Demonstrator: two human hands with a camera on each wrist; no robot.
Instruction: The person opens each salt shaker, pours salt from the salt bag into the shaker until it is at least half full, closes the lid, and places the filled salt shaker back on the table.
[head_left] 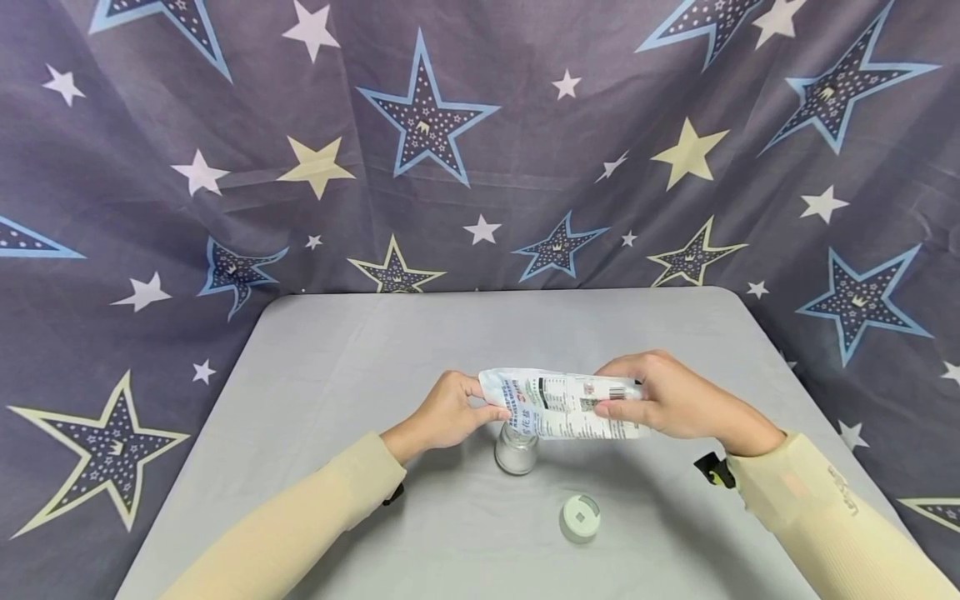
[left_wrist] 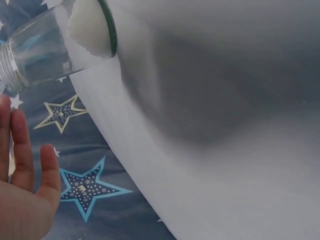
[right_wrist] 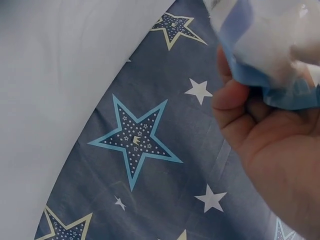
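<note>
A white and blue printed bag of salt [head_left: 558, 404] is held tilted low to the left over a clear glass jar [head_left: 516, 454]. My left hand [head_left: 448, 411] pinches the bag's left end between thumb and fingers, right above the jar's mouth. The bag's other end is gripped by my right hand [head_left: 660, 398], thumb on the near face. White grains [left_wrist: 91, 27] lie in the bottom of the jar in the left wrist view. The bag hides the jar's mouth in the head view. In the right wrist view the bag's blue lower edge [right_wrist: 290, 97] rests against the curled fingers.
A pale green round lid [head_left: 581, 517] lies on the grey-covered table [head_left: 360, 350], nearer to me and right of the jar. Behind the table hangs a dark curtain [head_left: 510, 100] with a star pattern.
</note>
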